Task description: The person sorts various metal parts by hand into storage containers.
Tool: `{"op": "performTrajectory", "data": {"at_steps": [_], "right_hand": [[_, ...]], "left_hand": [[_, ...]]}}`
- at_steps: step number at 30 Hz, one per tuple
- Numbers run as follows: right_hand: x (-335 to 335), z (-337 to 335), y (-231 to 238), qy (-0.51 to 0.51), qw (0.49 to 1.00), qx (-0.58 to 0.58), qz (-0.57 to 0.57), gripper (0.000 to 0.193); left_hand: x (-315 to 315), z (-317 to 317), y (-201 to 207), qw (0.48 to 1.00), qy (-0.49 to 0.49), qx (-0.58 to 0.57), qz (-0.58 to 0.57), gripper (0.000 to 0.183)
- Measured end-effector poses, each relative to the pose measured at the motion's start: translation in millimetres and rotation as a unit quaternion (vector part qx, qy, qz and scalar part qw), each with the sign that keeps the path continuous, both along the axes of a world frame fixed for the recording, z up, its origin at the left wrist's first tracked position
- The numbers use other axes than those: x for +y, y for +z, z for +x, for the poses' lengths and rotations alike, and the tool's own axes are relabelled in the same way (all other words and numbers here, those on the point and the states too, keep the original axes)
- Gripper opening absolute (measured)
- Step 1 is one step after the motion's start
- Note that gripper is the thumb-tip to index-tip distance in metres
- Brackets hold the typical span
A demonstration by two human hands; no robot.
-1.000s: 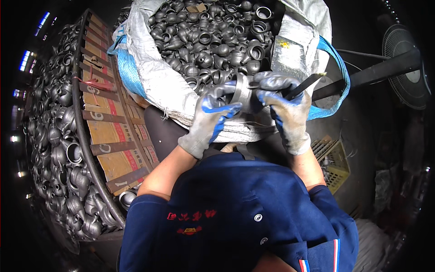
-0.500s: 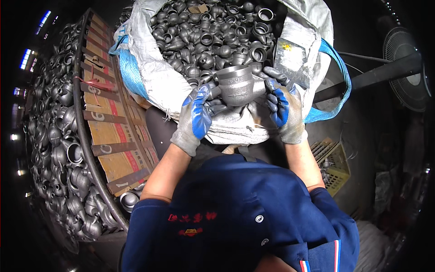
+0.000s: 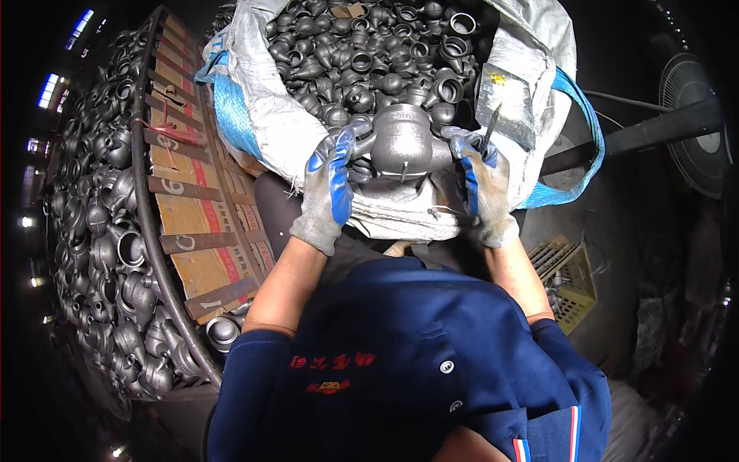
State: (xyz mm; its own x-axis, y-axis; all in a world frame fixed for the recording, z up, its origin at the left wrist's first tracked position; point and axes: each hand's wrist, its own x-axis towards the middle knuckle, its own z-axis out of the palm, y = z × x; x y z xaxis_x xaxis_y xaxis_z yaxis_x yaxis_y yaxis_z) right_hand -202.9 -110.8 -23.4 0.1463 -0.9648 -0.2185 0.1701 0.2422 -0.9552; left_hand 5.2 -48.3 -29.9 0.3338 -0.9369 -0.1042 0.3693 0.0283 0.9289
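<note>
Grey bulbous metal fitting [image 3: 402, 146] is spanning your blue-grey-gloved left hand [image 3: 329, 183] and right hand [image 3: 489, 183], fingers gripping opposite ends, likely for balance.

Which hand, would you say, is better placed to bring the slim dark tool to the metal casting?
Probably the right hand: the slim dark tool projects from it, while the left hand supports the left end of the metal casting and shows no tool.
</note>
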Motion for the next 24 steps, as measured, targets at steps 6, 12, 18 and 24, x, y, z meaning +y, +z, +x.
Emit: {"op": "performTrajectory", "data": {"at_steps": [6,12,18,24], "right_hand": [[2,8,-8,0.003,0.995,-0.073,-0.063,0.021],[2,0,-7,0.028,0.994,-0.101,-0.009,0.025],[7,-2,6,0.094,0.923,0.112,-0.356,0.04],[6,-14,2,0.129,0.831,0.279,-0.463,0.034]], "left_hand": [[-3,0,13,1.0,-0.017,-0.001,0.008,0.033],[-2,9,11,0.999,-0.032,0.016,0.012,0.033],[-2,17,22,0.999,-0.033,0.036,0.015,0.031],[-2,24,15,0.998,-0.055,-0.004,0.002,0.029]]}}
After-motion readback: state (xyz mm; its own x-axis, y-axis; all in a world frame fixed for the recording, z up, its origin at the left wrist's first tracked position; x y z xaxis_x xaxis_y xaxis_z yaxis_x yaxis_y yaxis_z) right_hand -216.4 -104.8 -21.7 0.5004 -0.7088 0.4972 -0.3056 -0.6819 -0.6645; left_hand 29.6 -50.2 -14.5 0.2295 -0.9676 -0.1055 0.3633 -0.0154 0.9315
